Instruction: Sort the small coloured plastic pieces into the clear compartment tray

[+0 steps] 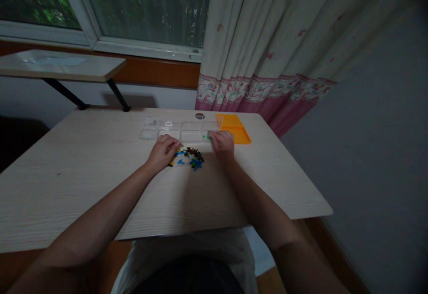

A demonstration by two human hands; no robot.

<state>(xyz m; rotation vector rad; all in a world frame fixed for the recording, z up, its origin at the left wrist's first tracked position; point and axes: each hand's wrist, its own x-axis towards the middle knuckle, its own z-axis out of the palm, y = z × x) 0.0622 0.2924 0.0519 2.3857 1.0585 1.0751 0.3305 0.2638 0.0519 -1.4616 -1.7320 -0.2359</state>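
Note:
A loose pile of small plastic pieces [196, 163], blue, brown, yellow and green, lies on the table between my hands. At its left edge rests my left hand [163, 152], fingers curled and drawn together by the yellow and blue pieces; whatever they may pinch is hidden. Behind the pile stands a clear plastic compartment box [181, 136]. My right hand [223, 144] reaches over its right front compartment, where a few green pieces [209, 135] show. Its fingertips are pressed together, and anything between them is too small to make out.
An orange open case [241, 136] lies right of the clear box, close behind my right hand. A small round brown-and-white object [199, 116] sits at the back. A raised shelf [100, 73] on black legs stands at the back left; a curtain [240, 80] hangs behind the table.

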